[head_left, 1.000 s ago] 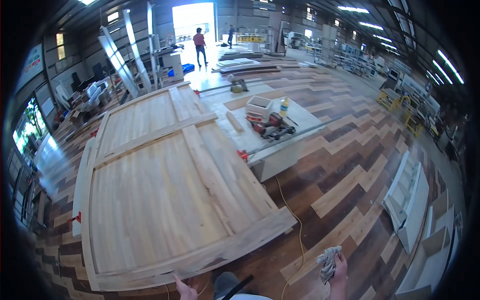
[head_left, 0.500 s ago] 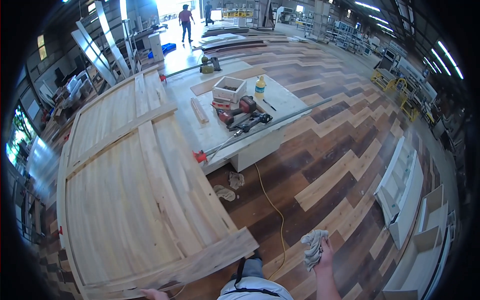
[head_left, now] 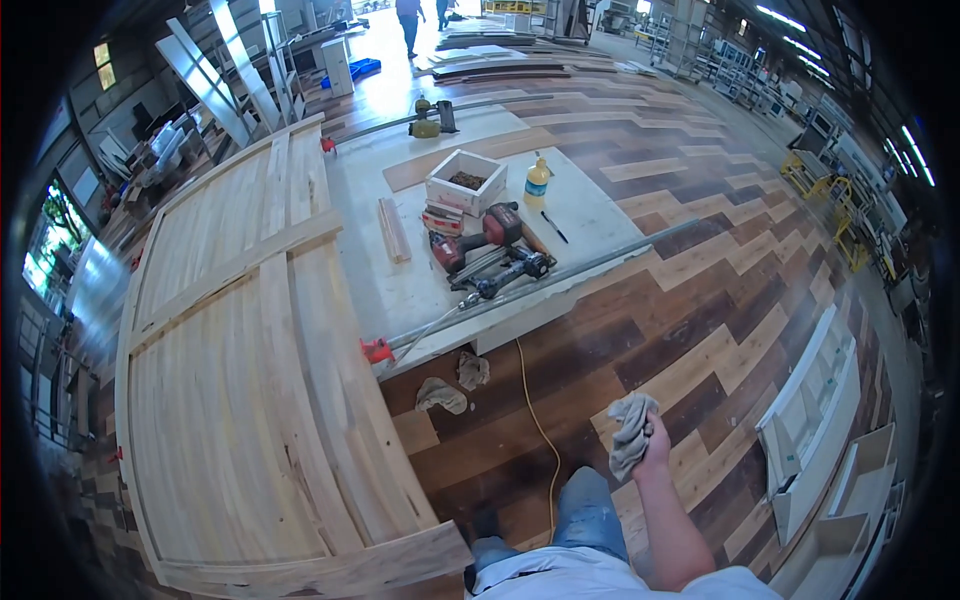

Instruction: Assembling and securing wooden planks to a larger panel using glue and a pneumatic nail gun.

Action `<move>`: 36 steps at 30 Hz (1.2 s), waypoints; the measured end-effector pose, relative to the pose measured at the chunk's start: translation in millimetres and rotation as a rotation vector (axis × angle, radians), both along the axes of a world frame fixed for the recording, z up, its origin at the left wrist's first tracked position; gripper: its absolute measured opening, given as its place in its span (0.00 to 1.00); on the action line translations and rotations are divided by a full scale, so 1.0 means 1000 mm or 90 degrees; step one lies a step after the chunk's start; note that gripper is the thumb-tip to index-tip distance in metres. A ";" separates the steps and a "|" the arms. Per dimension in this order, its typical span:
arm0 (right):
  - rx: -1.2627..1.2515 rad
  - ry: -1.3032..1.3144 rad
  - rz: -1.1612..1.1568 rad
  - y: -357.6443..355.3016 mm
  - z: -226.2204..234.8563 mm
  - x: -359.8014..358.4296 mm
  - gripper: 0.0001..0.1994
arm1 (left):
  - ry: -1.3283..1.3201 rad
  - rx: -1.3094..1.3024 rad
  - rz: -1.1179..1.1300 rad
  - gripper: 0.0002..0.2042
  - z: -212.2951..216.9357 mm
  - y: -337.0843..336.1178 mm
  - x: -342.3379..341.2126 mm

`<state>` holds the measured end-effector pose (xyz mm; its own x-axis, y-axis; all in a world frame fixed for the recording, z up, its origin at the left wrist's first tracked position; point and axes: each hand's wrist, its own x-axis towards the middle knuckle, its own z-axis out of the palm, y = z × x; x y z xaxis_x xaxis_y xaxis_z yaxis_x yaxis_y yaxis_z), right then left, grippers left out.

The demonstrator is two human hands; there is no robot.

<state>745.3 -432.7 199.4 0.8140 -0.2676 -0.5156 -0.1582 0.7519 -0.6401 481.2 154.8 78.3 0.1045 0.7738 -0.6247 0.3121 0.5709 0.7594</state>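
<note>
My right hand, stretched out over the floor, is closed around a crumpled grey-white rag. My left hand is out of view. At my left lies a large pale wooden panel with a frame and a cross rail, resting flat in clamps. One red clamp end shows beside its right edge. On the white worktable beyond are a red-and-black power drill, a dark power tool, a white box of small brown pieces, and a yellow bottle.
Two more rags lie on the patterned plank floor near a yellow cord. Thin wood strips and a pen rest on the table. White cabinet parts stand at the right. Two people are far off.
My left hand, earlier at the panel's near edge, has gone out of view. My right hand still grips the rag, now slightly higher. My view and body have shifted; my legs show more.
</note>
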 end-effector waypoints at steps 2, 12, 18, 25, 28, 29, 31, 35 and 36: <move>0.030 -0.023 0.001 -0.016 0.001 0.059 0.14 | 0.013 0.005 -0.004 0.32 0.005 -0.024 0.019; -0.085 -0.080 0.090 -0.081 -0.050 0.406 0.11 | 0.085 0.007 0.118 0.31 0.049 -0.265 0.071; -0.423 -0.097 0.246 -0.072 -0.078 0.568 0.18 | 0.120 -0.025 0.177 0.31 0.072 -0.365 0.108; -0.828 -0.282 0.360 -0.017 -0.081 0.583 0.21 | 0.116 -0.085 0.133 0.30 0.059 -0.372 0.177; -0.728 -0.315 0.492 0.021 -0.065 0.518 0.12 | 0.077 -0.094 0.063 0.29 0.033 -0.314 0.260; -0.760 -0.340 0.581 0.003 -0.076 0.503 0.11 | 0.061 -0.101 0.033 0.29 0.024 -0.300 0.291; -0.823 -0.254 0.738 -0.024 -0.045 0.466 0.10 | 0.044 -0.108 0.000 0.29 0.017 -0.278 0.330; -0.921 0.036 0.620 -0.122 -0.085 0.395 0.13 | 0.022 -0.134 -0.071 0.29 0.005 -0.250 0.406; -0.809 0.263 0.783 -0.159 -0.115 0.374 0.14 | 0.018 -0.144 -0.091 0.29 0.002 -0.249 0.423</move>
